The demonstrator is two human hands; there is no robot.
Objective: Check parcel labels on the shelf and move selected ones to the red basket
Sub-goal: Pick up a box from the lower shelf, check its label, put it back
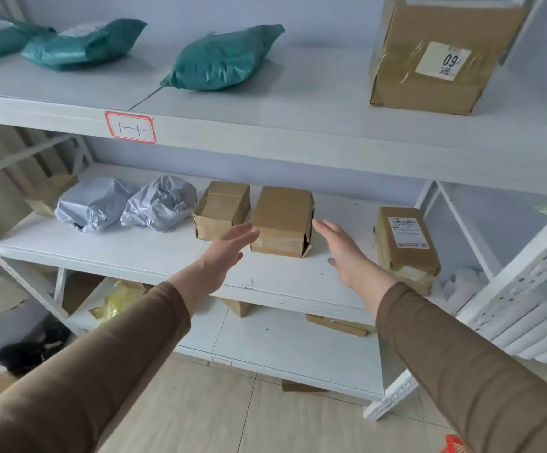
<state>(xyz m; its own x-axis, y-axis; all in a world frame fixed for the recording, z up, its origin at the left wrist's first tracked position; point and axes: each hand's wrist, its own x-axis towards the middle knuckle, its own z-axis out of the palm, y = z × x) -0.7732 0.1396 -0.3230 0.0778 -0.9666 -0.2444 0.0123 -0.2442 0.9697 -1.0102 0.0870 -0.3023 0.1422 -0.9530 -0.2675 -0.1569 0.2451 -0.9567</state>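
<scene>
Partly cropped red basket [454, 445], black heap [31, 349] blurred, shelf tag [130, 127] illegible

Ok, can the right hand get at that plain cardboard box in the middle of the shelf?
Probably yes. The right hand is open just beside the cardboard box, with bare shelf between them and nothing in the way. The left hand flanks the other side.

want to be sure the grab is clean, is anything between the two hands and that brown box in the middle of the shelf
Nothing visible. The left hand and right hand are open on either side of the cardboard box, with bare shelf below them. The neighbouring box stands close on its left, leaving a narrow gap there.
</scene>
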